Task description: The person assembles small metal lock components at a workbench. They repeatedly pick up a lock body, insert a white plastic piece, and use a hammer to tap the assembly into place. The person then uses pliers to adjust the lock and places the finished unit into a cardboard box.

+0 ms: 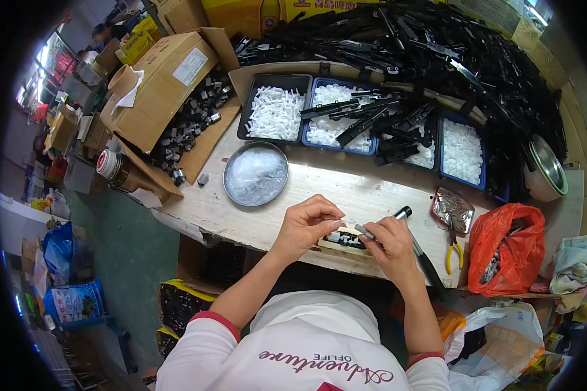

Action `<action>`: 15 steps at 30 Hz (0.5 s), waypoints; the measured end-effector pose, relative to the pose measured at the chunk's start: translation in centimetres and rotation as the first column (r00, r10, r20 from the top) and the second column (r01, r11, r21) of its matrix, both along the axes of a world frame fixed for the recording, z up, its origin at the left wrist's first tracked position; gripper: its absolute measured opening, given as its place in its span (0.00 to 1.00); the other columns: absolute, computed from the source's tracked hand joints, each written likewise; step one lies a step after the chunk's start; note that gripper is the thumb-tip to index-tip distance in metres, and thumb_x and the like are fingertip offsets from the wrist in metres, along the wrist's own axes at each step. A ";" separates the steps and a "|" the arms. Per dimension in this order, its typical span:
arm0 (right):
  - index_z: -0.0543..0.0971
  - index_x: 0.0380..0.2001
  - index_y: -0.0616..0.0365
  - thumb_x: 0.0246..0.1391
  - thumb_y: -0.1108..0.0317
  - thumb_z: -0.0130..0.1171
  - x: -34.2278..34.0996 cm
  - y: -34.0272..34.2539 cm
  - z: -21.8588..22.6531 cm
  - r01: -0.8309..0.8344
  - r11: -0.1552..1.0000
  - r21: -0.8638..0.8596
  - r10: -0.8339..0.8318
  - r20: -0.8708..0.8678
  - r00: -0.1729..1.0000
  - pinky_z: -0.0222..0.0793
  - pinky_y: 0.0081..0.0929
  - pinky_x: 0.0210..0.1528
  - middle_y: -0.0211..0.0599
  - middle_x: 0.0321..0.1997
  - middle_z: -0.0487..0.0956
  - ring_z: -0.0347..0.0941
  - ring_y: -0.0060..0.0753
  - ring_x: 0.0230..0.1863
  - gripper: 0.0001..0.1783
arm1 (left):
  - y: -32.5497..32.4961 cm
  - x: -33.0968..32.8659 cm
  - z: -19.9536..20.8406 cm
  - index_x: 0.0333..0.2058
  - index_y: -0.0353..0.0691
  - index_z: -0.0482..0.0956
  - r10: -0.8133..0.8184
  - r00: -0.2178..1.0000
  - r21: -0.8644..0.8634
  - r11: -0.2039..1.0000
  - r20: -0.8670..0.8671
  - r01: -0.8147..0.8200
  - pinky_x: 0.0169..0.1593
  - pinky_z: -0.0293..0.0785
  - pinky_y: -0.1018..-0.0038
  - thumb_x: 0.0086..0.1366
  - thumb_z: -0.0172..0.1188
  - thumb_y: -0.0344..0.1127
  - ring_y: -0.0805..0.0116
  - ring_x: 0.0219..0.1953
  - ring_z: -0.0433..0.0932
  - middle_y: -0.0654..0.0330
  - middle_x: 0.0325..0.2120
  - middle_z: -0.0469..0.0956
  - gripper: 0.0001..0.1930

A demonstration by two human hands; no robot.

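At the table's near edge, a cream-coloured holder (341, 246) carries a black part with small white pieces (349, 238). My left hand (306, 227) is over its left end, thumb and fingertips pinched together. Whatever lies in that pinch is too small to name. Thumb and fingers of my right hand (392, 246) close on a small grey piece (364, 231) above the holder's right end. Just past this hand lies a hammer (426, 264) with a metal head and a black grip.
A round metal dish (277, 199) holds whitish, translucent stuff. Behind are trays of white plastic parts (277, 111) and a heap of black parts (398, 39). Left is a cardboard box (163, 85) spilling small metal blocks; right, yellow-handled pliers (454, 254) and a red bag (509, 244).
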State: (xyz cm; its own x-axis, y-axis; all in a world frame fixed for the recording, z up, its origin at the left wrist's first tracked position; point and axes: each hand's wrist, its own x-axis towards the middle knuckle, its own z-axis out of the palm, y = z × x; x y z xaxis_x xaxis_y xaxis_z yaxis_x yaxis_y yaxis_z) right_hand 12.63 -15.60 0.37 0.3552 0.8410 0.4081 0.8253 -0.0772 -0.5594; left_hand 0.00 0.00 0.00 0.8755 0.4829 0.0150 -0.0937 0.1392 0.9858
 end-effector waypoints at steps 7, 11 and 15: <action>0.75 0.30 0.58 0.38 0.72 0.62 0.3 0.0 0.5 -0.016 1.000 0.017 0.016 0.010 1.000 0.56 0.28 0.30 0.32 0.23 0.70 0.66 0.32 0.28 0.11 | -0.4 0.4 -0.3 0.31 0.33 0.78 0.021 0.998 0.252 0.967 0.058 -0.035 0.29 0.67 0.83 0.50 0.59 0.21 0.78 0.27 0.71 0.61 0.28 0.73 0.07; 0.77 0.29 0.60 0.36 0.73 0.64 0.4 0.1 0.4 -0.034 0.998 0.062 0.033 0.018 0.999 0.54 0.27 0.30 0.32 0.22 0.70 0.63 0.32 0.25 0.12 | -0.4 0.4 -0.1 0.30 0.34 0.78 -0.008 0.995 0.406 0.913 0.099 -0.033 0.30 0.68 0.82 0.50 0.59 0.20 0.76 0.27 0.72 0.61 0.27 0.74 0.07; 0.76 0.30 0.58 0.37 0.72 0.63 0.6 -0.3 0.5 -0.083 0.997 0.006 0.082 0.028 0.996 0.56 0.28 0.31 0.32 0.24 0.71 0.67 0.33 0.28 0.12 | -0.6 0.2 0.3 0.29 0.35 0.78 -0.067 0.994 0.490 0.872 0.081 0.018 0.31 0.70 0.80 0.49 0.59 0.19 0.73 0.28 0.74 0.60 0.26 0.74 0.07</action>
State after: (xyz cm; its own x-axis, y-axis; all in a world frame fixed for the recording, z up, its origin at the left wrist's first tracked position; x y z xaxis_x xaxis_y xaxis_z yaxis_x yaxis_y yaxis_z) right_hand 13.25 -15.87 0.90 0.2731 0.8641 0.4228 0.8441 -0.0045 -0.5361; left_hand 0.24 -0.56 0.30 0.8780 0.3555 0.3207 -0.1927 -0.3508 0.9164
